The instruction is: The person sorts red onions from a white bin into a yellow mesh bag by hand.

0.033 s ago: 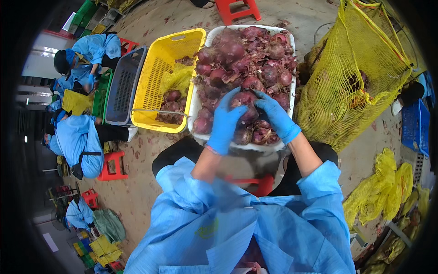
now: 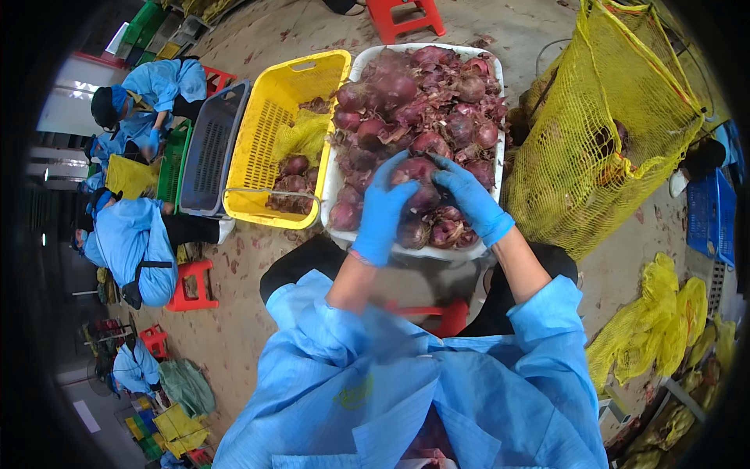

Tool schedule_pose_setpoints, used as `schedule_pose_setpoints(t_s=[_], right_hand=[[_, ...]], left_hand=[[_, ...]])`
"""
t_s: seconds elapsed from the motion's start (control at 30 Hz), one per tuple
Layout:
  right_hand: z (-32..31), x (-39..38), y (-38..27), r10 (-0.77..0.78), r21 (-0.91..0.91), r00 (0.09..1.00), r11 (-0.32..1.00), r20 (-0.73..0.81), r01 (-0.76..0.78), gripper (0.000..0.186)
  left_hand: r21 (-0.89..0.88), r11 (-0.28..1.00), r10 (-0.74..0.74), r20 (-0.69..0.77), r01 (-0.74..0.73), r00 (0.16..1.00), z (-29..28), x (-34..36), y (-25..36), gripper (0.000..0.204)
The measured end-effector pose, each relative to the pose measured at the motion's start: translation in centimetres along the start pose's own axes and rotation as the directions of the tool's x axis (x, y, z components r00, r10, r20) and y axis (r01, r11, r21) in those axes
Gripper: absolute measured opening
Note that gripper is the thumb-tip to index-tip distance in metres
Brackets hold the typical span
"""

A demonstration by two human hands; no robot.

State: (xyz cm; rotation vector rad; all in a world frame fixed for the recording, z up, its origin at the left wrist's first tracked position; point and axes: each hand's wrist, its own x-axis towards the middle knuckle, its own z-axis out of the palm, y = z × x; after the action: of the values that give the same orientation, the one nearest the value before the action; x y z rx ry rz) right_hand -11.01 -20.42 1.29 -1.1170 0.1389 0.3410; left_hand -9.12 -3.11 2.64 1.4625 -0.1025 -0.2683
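Observation:
Over a white tub (image 2: 334, 223) heaped with red onions, both my hands wear blue gloves. My left hand (image 2: 384, 205) curves round the left side of one large red onion (image 2: 419, 173), its thumb lying across the front. My right hand (image 2: 473, 202) has its fingers bent against the onion's right side, so the onion is held between the two hands. The fingertips on its far side are partly hidden. Loose purple skins and more red onions (image 2: 459, 119) lie around and beyond the hands, with several smaller ones just below the held onion.
Left of the tub stands a yellow basket (image 2: 258, 133) with some onions and yellow netting inside. Beyond it are a grey-blue crate (image 2: 209, 156) and people in blue. A yellow mesh bag (image 2: 578, 164) stands at right; loose netting (image 2: 648, 320) lies nearer. A red stool (image 2: 406, 19) is ahead.
My right hand's fingertips have shifted slightly on the onion, and its index finger now shows more plainly. Both hands stay in about the same place.

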Motion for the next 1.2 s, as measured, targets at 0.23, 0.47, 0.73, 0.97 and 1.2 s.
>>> schedule_pose_setpoints(t_s=[0.23,0.47,0.73,0.97,1.2], right_hand=[[-1.0,1.7,0.2,-0.096,-0.424,0.995,0.902,-0.008,0.084,0.057],[0.2,0.8,0.7,-0.045,-0.28,0.992,0.957,0.12,0.077,0.068],[1.4,0.3,0.1,-0.036,-0.016,0.994,0.999,0.101,0.037,0.063],[1.1,0.4,0.6,-0.097,-0.07,0.995,0.993,0.005,0.098,0.055],[1.3,0.6,0.6,-0.081,0.018,0.997,0.997,0.014,0.081,0.053]], left_hand=[[-0.601,0.723,-0.459,-0.047,0.342,0.887,-0.8,-0.5,-1.7,0.041],[-0.016,0.968,-0.251,-0.084,0.25,0.964,-0.2,-0.4,0.0,0.047],[0.094,0.995,-0.051,0.149,0.037,0.988,-2.2,-0.4,0.7,0.059],[0.229,0.972,0.007,0.189,-0.051,0.982,-1.4,-0.6,0.8,0.061],[0.144,0.99,-0.032,0.133,0.013,0.991,-0.7,-0.5,0.8,0.063]])
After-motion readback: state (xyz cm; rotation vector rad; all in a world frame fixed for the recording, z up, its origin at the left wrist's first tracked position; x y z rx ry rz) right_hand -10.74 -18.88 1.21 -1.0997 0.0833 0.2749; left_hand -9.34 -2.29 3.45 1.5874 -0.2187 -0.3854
